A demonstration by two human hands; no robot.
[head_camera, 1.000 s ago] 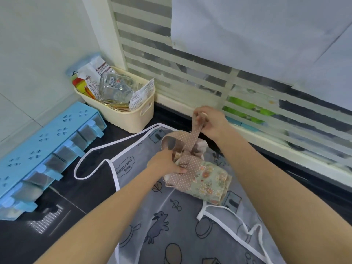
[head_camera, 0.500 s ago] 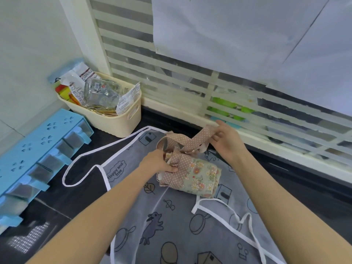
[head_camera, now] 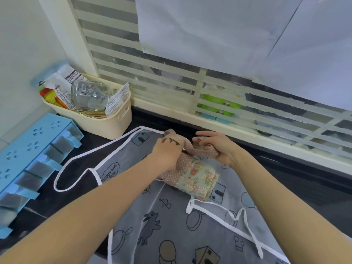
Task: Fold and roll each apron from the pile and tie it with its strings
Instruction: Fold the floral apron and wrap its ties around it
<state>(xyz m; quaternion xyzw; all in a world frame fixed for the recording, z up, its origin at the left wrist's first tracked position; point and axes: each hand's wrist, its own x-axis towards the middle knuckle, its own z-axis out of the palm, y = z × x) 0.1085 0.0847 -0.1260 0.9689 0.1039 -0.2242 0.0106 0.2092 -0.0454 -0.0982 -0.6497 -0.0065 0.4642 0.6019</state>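
Dark counter [head_camera: 304,180], striped window [head_camera: 171,73], perhaps paper-covered [head_camera: 219,31].

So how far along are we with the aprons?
Done: the floral apron is folded and rolled into a bundle. In hand: the left hand and right hand both grip its polka-dot strings, working the tie on top of the roll. Left: the grey cartoon-print apron lies flat underneath, not yet folded.

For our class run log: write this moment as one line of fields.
step: tying strings | left hand: grips dotted strap | right hand: grips strap | rolled floral apron: lying on grey apron
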